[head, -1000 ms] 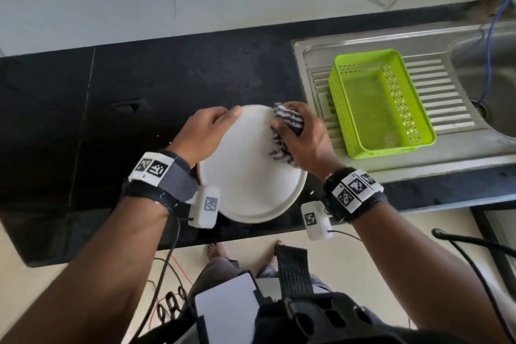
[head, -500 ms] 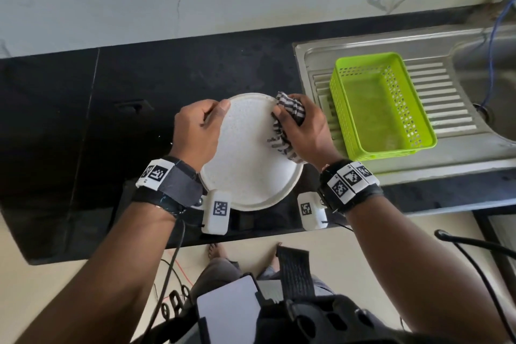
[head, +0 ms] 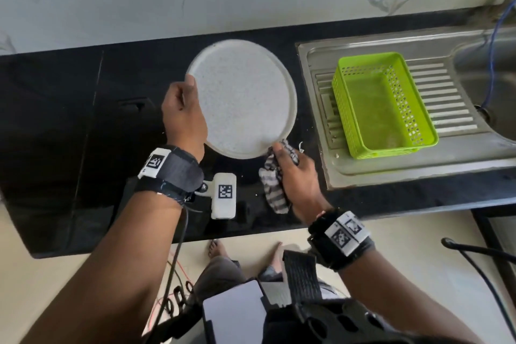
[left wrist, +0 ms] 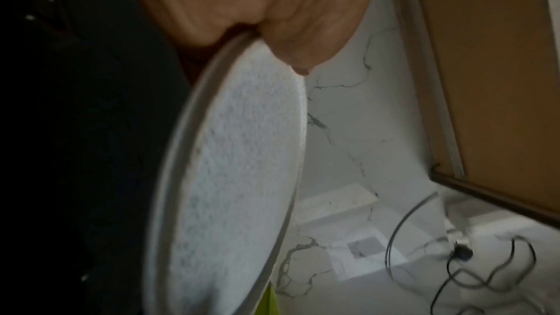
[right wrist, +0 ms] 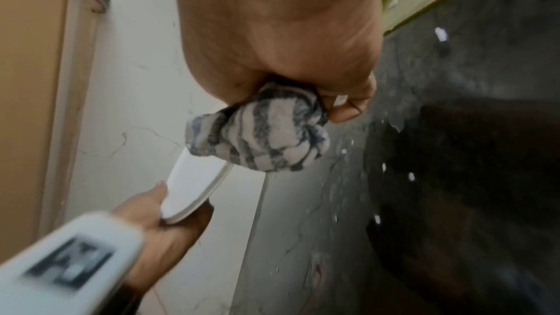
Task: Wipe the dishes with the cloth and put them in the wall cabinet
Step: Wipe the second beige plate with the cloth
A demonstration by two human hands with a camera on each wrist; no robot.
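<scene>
Black stone counter [head: 69, 120] under a white marbled wall; steel sink drainboard [head: 460, 109] at the right end, green basket [head: 382, 103] sitting on it. Left hand [head: 183, 117] clamped on the left rim of the speckled plate [head: 245, 98], thumb over the face and fingers hidden behind it, plate lifted off the counter and tilted up toward the wall. Right hand [head: 298, 176] fisted round the striped cloth [head: 275, 190], bunched wad just at the plate's near edge, loose tail hanging over the counter's front part. Wooden cabinet [left wrist: 491, 68] visible above in both wrist views, door state not readable. Wiping judged about finished; transfer to the cabinet next. Risks: one-handed rim grip on a wide, possibly damp plate, so slip or swing likely if raised fast; far rim could clip the cabinet's lower edge on the way up; dangling cloth could snag. Water spots on the counter near the sink edge.
</scene>
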